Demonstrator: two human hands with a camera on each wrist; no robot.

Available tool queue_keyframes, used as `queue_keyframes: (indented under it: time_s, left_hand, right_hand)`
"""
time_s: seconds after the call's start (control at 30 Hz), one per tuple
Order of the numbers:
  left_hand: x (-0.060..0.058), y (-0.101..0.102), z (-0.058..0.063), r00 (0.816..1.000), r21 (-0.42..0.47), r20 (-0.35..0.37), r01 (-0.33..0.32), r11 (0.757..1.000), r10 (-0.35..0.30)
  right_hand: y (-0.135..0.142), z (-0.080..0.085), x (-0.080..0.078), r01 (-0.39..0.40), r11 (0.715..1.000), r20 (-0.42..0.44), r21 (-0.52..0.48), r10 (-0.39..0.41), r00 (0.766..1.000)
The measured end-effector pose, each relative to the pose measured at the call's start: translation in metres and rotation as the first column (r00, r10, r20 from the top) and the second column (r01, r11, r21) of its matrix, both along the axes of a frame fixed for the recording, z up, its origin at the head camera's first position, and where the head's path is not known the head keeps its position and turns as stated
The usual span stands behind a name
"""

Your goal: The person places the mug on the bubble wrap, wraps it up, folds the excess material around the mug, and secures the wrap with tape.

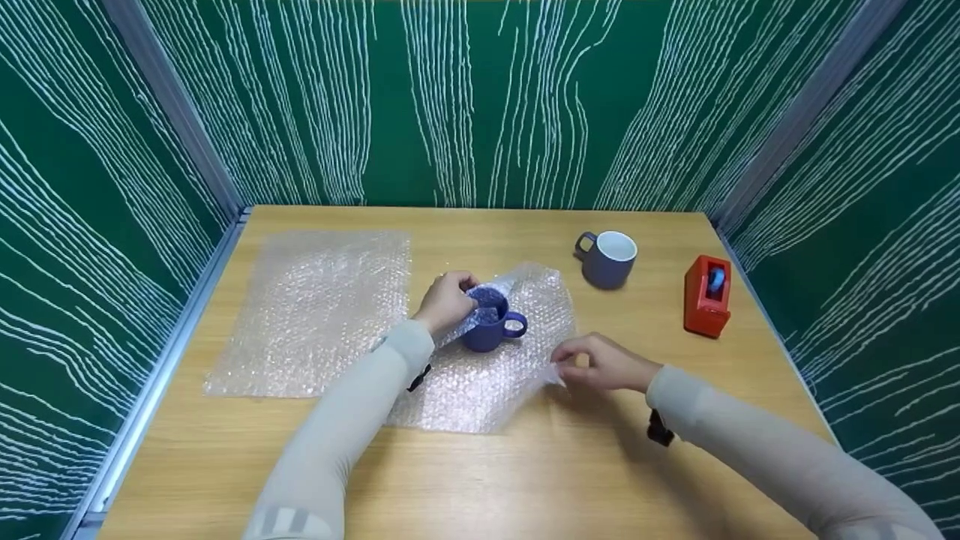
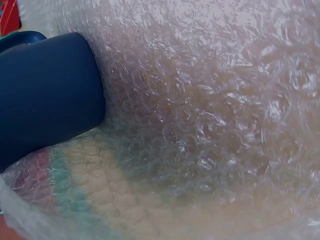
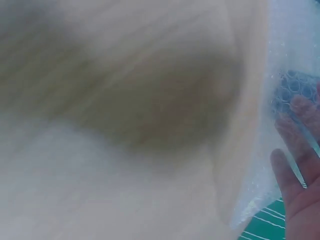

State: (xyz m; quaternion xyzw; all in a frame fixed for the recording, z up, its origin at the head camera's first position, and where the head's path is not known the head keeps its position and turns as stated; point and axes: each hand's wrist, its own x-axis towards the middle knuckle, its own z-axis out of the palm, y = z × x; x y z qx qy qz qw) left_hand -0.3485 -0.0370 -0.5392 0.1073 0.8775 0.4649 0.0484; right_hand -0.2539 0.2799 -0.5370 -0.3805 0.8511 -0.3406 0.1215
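A dark blue mug (image 1: 484, 334) stands on a sheet of bubble wrap (image 1: 480, 397), its handle facing right in the head view. My left hand (image 1: 446, 301) is at the mug's left rim and holds a flap of the wrap, which comes up over the mug's mouth. To the right, my right hand (image 1: 600, 361) pinches the sheet's near right corner, lifted a little off the table. Close up in the left wrist view, the mug (image 2: 50, 95) lies against the wrap (image 2: 200, 100). Fingers (image 3: 295, 145) touch the clear wrap in the right wrist view.
A second bubble wrap sheet (image 1: 315, 307) lies flat at left on the wooden table (image 1: 480, 487). A grey mug (image 1: 607, 266) with a pale inside stands at the back right. Beyond it sits a red tape dispenser (image 1: 706, 296). Green walls (image 1: 480, 105) enclose the back and sides.
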Motion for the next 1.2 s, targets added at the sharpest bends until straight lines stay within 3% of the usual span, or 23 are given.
queue_keyframes:
  time_s: [0.23, 0.47, 0.73, 0.97, 1.1, 1.2]
  left_hand:
    - [0.0, 0.0, 0.002, 1.0, -0.001, -0.008, -0.006, 1.0, 0.006]
    - [0.002, -0.001, 0.002, 1.0, 0.017, 0.001, 0.001, 1.0, -0.001]
    - [0.004, -0.002, 0.002, 1.0, 0.097, 0.019, -0.004, 0.995, 0.002]
    - [0.006, -0.003, 0.005, 0.996, 0.155, 0.088, -0.018, 0.988, 0.004]
    - [0.008, -0.006, 0.009, 0.992, 0.196, 0.122, -0.007, 0.981, -0.017]
    - [0.009, -0.009, 0.012, 0.994, 0.202, 0.107, 0.014, 0.979, -0.037]
  right_hand:
    - [-0.017, 0.017, -0.007, 0.067, 0.995, -0.041, -0.074, -0.07, 0.997]
    - [-0.032, 0.028, -0.013, 0.134, 0.985, -0.008, -0.113, -0.135, 0.991]
    - [-0.047, 0.033, -0.022, 0.193, 0.967, 0.01, -0.167, -0.194, 0.981]
    - [-0.058, 0.035, -0.033, 0.23, 0.955, -0.021, -0.19, -0.238, 0.971]
    - [-0.061, 0.037, -0.039, 0.278, 0.939, 0.012, -0.202, -0.281, 0.96]
    - [-0.064, 0.038, -0.043, 0.31, 0.928, 0.027, -0.207, -0.312, 0.95]
